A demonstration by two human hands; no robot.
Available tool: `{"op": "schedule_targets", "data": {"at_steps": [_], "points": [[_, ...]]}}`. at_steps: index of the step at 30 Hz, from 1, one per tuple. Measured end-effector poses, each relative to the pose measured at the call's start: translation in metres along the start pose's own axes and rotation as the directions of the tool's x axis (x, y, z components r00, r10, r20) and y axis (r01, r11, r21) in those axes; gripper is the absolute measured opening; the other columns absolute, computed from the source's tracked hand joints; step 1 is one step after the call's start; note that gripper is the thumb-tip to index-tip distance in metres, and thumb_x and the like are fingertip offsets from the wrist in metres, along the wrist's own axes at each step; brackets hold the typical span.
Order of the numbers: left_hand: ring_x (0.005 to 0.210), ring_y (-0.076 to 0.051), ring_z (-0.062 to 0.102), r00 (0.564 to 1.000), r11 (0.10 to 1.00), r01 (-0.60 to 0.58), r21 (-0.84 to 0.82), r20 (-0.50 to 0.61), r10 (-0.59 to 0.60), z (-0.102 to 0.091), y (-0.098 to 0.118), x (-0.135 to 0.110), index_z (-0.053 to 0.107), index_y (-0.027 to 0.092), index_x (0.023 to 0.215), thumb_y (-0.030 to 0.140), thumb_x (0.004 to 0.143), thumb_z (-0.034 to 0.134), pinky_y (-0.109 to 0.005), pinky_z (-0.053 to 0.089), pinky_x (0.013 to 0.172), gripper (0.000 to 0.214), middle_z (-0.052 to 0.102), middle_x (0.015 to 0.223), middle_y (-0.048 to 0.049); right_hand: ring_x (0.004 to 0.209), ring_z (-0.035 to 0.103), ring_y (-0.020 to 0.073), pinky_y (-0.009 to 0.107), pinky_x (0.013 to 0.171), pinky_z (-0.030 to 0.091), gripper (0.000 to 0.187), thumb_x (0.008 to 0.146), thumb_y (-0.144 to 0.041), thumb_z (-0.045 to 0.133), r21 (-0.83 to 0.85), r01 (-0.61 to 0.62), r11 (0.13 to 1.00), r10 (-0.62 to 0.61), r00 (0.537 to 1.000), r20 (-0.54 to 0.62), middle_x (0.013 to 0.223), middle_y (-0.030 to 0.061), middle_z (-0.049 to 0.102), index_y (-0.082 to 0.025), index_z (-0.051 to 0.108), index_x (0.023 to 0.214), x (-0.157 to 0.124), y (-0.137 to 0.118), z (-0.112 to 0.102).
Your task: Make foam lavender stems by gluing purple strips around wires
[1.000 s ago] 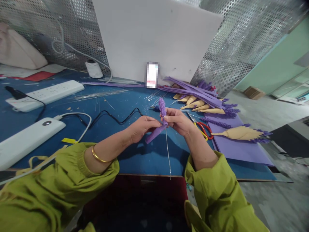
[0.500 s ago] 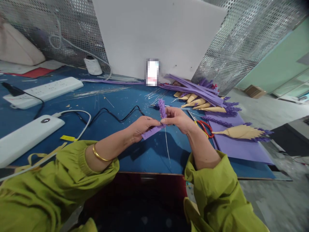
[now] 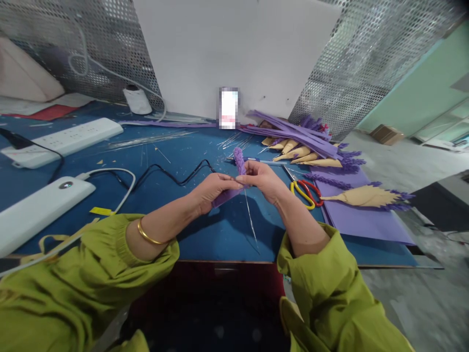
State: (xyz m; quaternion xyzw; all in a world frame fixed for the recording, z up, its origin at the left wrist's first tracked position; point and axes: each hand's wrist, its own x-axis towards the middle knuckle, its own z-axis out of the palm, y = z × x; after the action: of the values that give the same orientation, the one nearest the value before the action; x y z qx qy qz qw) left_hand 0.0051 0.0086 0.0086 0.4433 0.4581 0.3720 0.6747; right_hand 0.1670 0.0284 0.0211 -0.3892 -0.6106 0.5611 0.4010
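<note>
Both my hands meet over the blue table [image 3: 176,161]. My right hand [image 3: 266,180] pinches a thin wire stem [image 3: 251,222] with a purple fringed flower spike [image 3: 239,161] wound on its upper end. My left hand [image 3: 212,191] pinches the loose tail of the purple foam strip [image 3: 225,196], which runs into the spike. The bare wire hangs down toward the table's front edge.
Red and yellow scissors [image 3: 306,191] lie just right of my hands. Purple foam sheets [image 3: 361,220], finished purple sprigs with tan leaves [image 3: 366,197] and purple strips [image 3: 293,134] fill the right side. White power strips [image 3: 64,139], a white power bank [image 3: 38,210] and a black cable [image 3: 172,175] lie left.
The loose purple strip tail has grown shorter as it wound onto the wire. Both hands shifted slightly left and up with the spike.
</note>
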Motion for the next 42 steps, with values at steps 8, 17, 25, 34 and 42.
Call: {"op": "schedule_targets", "data": {"at_steps": [8, 17, 25, 34, 42], "points": [[0.052, -0.010, 0.053, 1.000, 1.000, -0.008, -0.005, -0.021, 0.008, 0.002, -0.003, 0.000, 0.072, 0.015, 0.066, 0.021, 0.055, 0.074, -0.022, 0.038, 0.051, 0.013, 0.064, 0.060, -0.0015, 0.057, 0.046, 0.0084, 0.024, 0.057, 0.035, 0.032, 0.058, -0.032, 0.081, 0.082, -0.021, 0.996, 0.021, 1.000, 0.005, 0.061, -0.0054, 0.053, -0.017, 0.055, 0.071, 0.002, 0.004, 0.003], [0.051, -0.010, 0.051, 0.997, 0.997, -0.054, 0.047, -0.048, 0.056, 0.003, -0.002, -0.003, 0.073, 0.015, 0.069, 0.024, 0.058, 0.073, -0.023, 0.035, 0.049, 0.014, 0.063, 0.059, -0.0009, 0.052, 0.042, 0.0076, 0.023, 0.051, 0.030, 0.035, 0.058, -0.036, 0.081, 0.067, -0.052, 0.996, 0.054, 0.998, -0.021, 0.055, -0.0061, 0.049, -0.018, 0.051, 0.065, 0.000, 0.002, 0.005], [0.055, -0.010, 0.054, 0.999, 0.994, 0.003, -0.109, -0.032, -0.006, 0.004, 0.005, -0.005, 0.071, 0.014, 0.066, 0.018, 0.061, 0.072, -0.021, 0.042, 0.054, 0.006, 0.064, 0.062, -0.0007, 0.052, 0.042, 0.0065, 0.022, 0.051, 0.034, 0.033, 0.059, -0.038, 0.082, 0.182, -0.087, 0.979, 0.087, 0.996, 0.008, 0.061, -0.0043, 0.056, -0.016, 0.061, 0.073, -0.001, -0.001, 0.004], [0.057, -0.010, 0.054, 0.993, 0.967, 0.005, -0.255, 0.114, 0.025, 0.001, 0.005, -0.004, 0.068, 0.013, 0.073, 0.018, 0.064, 0.073, -0.022, 0.046, 0.062, 0.011, 0.061, 0.063, -0.0004, 0.065, 0.056, 0.0094, 0.021, 0.058, 0.044, 0.030, 0.065, -0.032, 0.080, 0.293, -0.059, 0.954, -0.002, 0.979, 0.203, 0.087, 0.0020, 0.070, -0.018, 0.068, 0.090, -0.003, -0.005, -0.007], [0.065, -0.011, 0.057, 0.994, 0.981, 0.012, -0.192, 0.110, 0.010, -0.001, 0.005, -0.004, 0.073, 0.013, 0.076, 0.022, 0.063, 0.073, -0.024, 0.046, 0.067, 0.016, 0.066, 0.073, -0.0031, 0.065, 0.057, 0.0102, 0.024, 0.063, 0.046, 0.032, 0.061, -0.033, 0.083, 0.276, -0.059, 0.959, 0.023, 0.991, 0.130, 0.079, -0.0007, 0.067, -0.019, 0.065, 0.083, -0.002, -0.004, -0.012]]}}
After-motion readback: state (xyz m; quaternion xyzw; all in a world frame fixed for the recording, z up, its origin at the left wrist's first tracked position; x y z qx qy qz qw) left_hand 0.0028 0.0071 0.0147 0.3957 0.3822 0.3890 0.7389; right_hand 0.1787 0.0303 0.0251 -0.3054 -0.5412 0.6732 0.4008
